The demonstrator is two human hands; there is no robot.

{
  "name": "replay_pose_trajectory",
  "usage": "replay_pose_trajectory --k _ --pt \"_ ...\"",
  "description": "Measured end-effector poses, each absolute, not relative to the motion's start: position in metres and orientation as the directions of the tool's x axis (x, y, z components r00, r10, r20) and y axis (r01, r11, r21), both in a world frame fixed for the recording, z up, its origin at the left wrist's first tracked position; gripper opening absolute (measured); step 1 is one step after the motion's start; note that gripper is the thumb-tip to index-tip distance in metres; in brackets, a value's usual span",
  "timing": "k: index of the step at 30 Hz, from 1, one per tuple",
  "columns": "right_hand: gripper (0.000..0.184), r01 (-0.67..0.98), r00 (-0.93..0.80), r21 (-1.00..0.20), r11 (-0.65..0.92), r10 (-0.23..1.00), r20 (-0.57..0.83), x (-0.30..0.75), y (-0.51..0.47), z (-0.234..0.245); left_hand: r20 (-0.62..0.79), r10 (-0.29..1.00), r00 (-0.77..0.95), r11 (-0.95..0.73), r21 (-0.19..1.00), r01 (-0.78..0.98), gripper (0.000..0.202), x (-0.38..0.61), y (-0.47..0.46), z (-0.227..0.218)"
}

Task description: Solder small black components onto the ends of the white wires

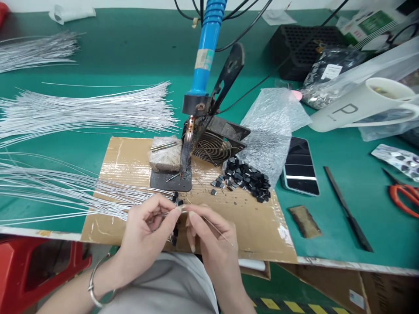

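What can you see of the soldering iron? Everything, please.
The iron has a blue handle, ribbed higher up, cut off by the frame, with a pale label. A black collar surrounds its lower end. Below, a perforated, coppery metal sleeve leads to a dark, scorched-looking tip. It points steeply down over the dark plate, beside the pale block; tip contact is unclear. The left hand and right hand aren't touching it.
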State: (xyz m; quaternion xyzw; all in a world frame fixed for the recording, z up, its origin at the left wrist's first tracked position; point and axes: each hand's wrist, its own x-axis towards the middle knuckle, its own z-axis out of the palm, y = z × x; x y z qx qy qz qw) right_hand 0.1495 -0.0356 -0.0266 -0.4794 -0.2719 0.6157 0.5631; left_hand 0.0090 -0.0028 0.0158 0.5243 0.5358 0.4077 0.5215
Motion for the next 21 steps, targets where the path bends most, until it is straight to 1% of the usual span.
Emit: replay_pose_trajectory --k 3,5,8,13,21 --pt "0.006 -0.391 0.135 -0.906 -0.164 0.963 -0.233 0.147 -0.036 -0.024 -0.091 0.99 0.106 0.072 0.983 0.169 0.018 0.007 -0.003 0.013" --pt "0.004 -0.389 0.166 -0.91 -0.147 0.96 -0.226 0.146 -0.035 -0.023 -0.066 0.989 0.129 0.039 0.979 0.202 0.018 0.005 -0.005 0.01" --pt "0.005 -0.421 0.159 -0.89 -0.175 0.952 -0.263 0.144 -0.033 -0.021 -0.016 0.985 0.17 -0.03 0.964 0.264 0.019 0.001 -0.008 0.007" --pt "0.008 -0.456 0.116 -0.861 -0.226 0.944 -0.31 0.147 -0.034 -0.019 0.104 0.974 0.203 -0.168 0.93 0.327 0.018 -0.002 -0.01 0.005" --pt "0.014 -0.502 0.064 -0.821 -0.273 0.935 -0.349 0.15 -0.035 -0.019 0.221 0.949 0.224 -0.296 0.87 0.394 0.018 0.0 -0.012 0.0"
